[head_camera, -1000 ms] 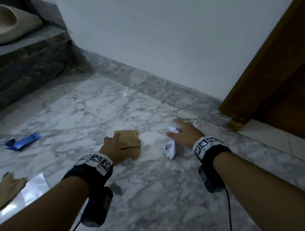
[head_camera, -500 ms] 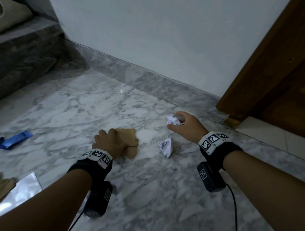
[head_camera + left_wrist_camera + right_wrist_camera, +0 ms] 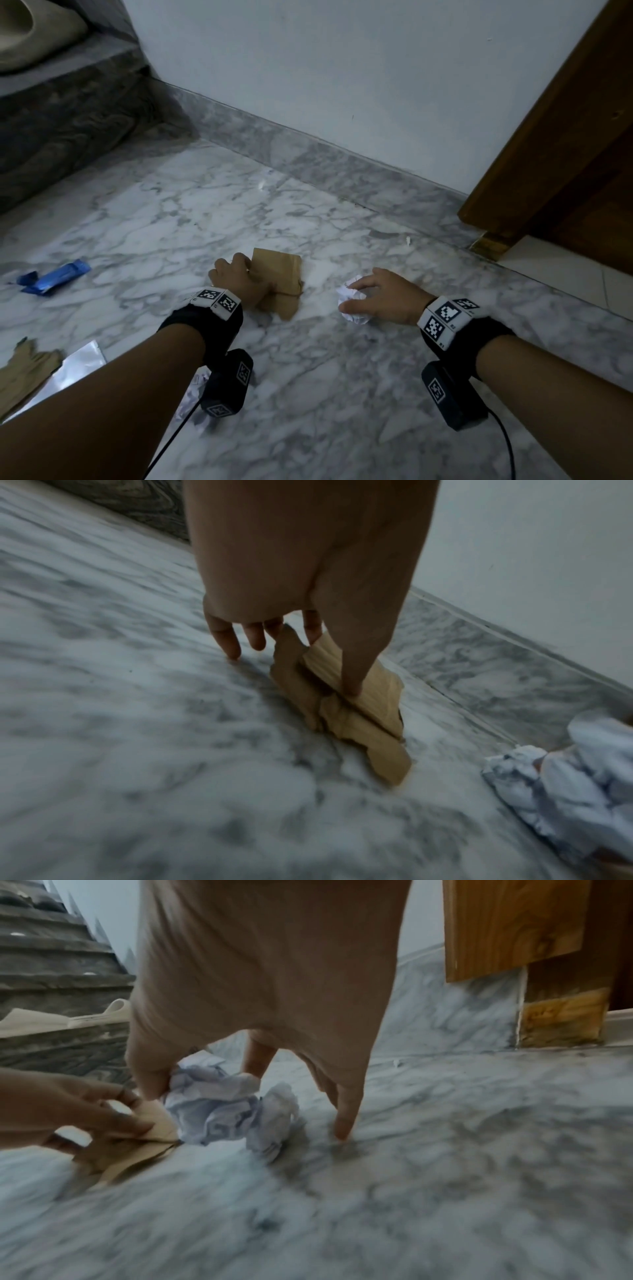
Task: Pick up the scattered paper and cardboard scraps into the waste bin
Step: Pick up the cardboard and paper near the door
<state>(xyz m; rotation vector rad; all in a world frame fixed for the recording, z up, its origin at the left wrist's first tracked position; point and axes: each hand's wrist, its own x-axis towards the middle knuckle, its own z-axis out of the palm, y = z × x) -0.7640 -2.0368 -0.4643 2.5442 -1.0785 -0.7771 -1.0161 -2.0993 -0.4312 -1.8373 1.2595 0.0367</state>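
Note:
Torn brown cardboard pieces [image 3: 279, 279] lie on the marble floor [image 3: 325, 394]. My left hand [image 3: 245, 275] pinches them, thumb on top and fingers at the back edge. In the left wrist view the thumb presses the cardboard pieces [image 3: 363, 723], under my left hand [image 3: 301, 666]. To the right, my right hand [image 3: 356, 301] curls over crumpled white paper [image 3: 354, 317]. The right wrist view shows my right hand [image 3: 240, 1104] holding the crumpled white paper [image 3: 219, 1112] between thumb and fingers, one fingertip on the floor. No waste bin is in view.
A blue wrapper [image 3: 54, 281], a silver foil sheet [image 3: 72, 370] and a brown scrap [image 3: 20, 373] lie at the left. Dark stair steps [image 3: 68, 113] rise at the back left; a wooden door frame [image 3: 548, 144] stands at the right. Tiny white bits [image 3: 407, 241] lie near the skirting.
My right hand, holding one paper wad, came back and down onto the second wad on the floor. My left hand closed on the cardboard and kept its grip.

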